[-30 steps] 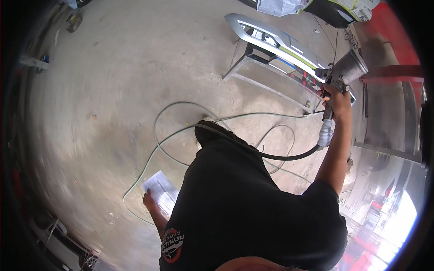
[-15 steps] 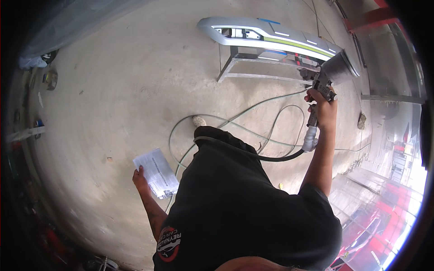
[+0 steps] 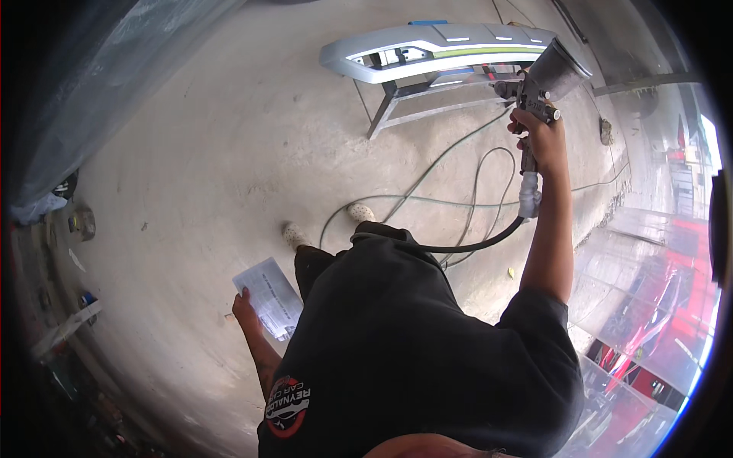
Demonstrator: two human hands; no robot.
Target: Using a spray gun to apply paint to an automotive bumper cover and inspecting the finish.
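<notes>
My right hand [image 3: 542, 137] is closed round a metal spray gun [image 3: 533, 99] with a cup [image 3: 559, 70] on top and a dark hose [image 3: 481, 245] running from its lower end past my waist. From this view the gun overlaps a silver car bumper [image 3: 366, 61] with light green and white strips, resting on a metal stand [image 3: 382, 111]; whether they touch I cannot tell. My left hand [image 3: 244, 305] hangs low at my left side, gripping a printed sheet of paper [image 3: 271, 298] by its left edge, thumb on top.
Thin green hoses [image 3: 427, 198] loop over the concrete floor [image 3: 191, 168] around my shoes [image 3: 359, 211]. Grey sheeting [image 3: 114, 69] hangs at the upper left. Small objects [image 3: 82, 224] lie along the left edge. Transparent panels [image 3: 634, 275] with red behind them stand at the right.
My right hand and spray gun have moved upward in the picture. The view has shifted, bringing both shoes and more grey sheeting into sight; the paper stays in my left hand.
</notes>
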